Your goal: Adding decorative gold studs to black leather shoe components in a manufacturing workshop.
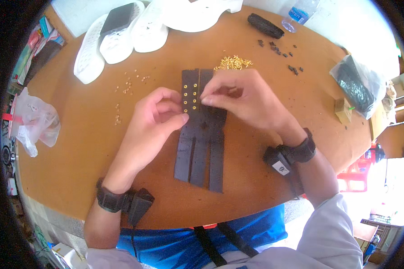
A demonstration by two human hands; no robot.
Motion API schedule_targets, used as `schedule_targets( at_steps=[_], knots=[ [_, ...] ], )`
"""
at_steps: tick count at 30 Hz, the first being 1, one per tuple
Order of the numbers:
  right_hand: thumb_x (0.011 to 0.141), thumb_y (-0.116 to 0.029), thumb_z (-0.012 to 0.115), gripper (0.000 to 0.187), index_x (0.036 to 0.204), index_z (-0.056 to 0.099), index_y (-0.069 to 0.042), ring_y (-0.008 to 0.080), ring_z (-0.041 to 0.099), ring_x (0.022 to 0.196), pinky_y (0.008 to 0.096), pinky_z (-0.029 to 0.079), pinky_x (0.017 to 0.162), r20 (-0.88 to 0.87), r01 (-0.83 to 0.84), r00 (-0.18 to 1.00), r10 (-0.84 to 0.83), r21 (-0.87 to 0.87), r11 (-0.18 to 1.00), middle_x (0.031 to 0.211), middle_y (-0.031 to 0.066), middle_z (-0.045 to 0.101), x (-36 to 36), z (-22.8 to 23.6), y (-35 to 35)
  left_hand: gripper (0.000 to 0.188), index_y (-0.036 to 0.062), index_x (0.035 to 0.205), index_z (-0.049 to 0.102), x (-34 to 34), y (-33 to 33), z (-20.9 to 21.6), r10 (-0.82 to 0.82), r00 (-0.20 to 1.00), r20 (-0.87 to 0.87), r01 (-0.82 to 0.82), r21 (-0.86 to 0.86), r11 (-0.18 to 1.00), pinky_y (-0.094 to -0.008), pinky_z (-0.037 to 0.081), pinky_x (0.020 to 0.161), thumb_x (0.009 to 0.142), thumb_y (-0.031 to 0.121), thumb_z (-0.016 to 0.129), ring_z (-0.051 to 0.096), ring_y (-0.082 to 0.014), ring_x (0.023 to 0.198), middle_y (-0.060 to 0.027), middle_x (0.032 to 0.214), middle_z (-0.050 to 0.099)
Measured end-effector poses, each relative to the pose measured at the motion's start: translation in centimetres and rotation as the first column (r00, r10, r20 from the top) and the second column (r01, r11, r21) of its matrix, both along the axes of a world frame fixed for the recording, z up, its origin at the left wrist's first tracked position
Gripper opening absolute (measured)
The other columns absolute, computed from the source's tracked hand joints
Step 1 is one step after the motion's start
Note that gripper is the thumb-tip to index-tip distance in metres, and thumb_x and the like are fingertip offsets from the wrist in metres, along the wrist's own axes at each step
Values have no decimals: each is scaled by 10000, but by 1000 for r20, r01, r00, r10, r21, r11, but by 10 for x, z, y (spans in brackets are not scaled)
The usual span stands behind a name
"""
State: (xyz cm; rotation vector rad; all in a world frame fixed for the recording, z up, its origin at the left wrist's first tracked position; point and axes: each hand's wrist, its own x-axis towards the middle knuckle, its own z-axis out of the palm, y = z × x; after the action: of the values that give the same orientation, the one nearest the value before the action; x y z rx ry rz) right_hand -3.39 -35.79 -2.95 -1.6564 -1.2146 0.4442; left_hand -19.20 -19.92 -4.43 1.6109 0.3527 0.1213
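Several dark strips (199, 130) lie side by side on the brown table. Two rows of small gold eyelets (194, 94) sit in the upper part of the left one. My left hand (150, 114) rests at that strip's left edge, fingers curved and apart from the thumb, whose tip touches the strip just below the eyelets. Over the right side of the strips, my right hand (247, 96) has thumb and forefinger pinched together beside the eyelet rows. Whatever is between those fingertips is too small to make out.
Behind my right hand is a pile of gold eyelets (234, 62). White sole-shaped pieces (150, 33) line the back, one bearing a dark box (117, 19). A plastic bottle (296, 17), black roll (265, 26), bagged black material (357, 85), wooden block (343, 110) and clear bag (38, 119) stand around.
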Motion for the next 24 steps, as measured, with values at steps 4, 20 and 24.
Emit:
schedule_targets(
  at_steps=[4, 20, 24],
  knots=[
    [820, -59, 692, 69, 857, 668, -6, 141, 614, 693, 280, 483, 641, -76, -115, 991, 111, -58, 992, 767, 76, 669, -4, -4, 1, 245, 36, 1054, 545, 1, -1, 3, 16, 1000, 23, -16, -12, 1000, -216, 431, 745, 832, 24, 649, 570, -88, 822, -17, 877, 630],
    [799, -92, 725, 106, 837, 668, -11, 129, 570, 629, 283, 462, 588, -73, -153, 987, 145, -112, 982, 711, 67, 642, -1, -11, 1, 238, 39, 1041, 547, 3, -4, 1, 27, 999, 31, -26, -39, 999, -210, 443, 742, 831, -16, 645, 589, -87, 841, -37, 896, 651],
    [789, -95, 734, 109, 819, 671, -10, 107, 567, 616, 270, 467, 584, -37, -87, 996, 83, -142, 986, 679, 62, 637, -4, -6, 1, 240, 10, 1051, 531, 4, -4, -2, 13, 998, 65, -14, 15, 1000, -223, 466, 751, 832, -25, 624, 598, -98, 863, -49, 922, 659]
  ],
)
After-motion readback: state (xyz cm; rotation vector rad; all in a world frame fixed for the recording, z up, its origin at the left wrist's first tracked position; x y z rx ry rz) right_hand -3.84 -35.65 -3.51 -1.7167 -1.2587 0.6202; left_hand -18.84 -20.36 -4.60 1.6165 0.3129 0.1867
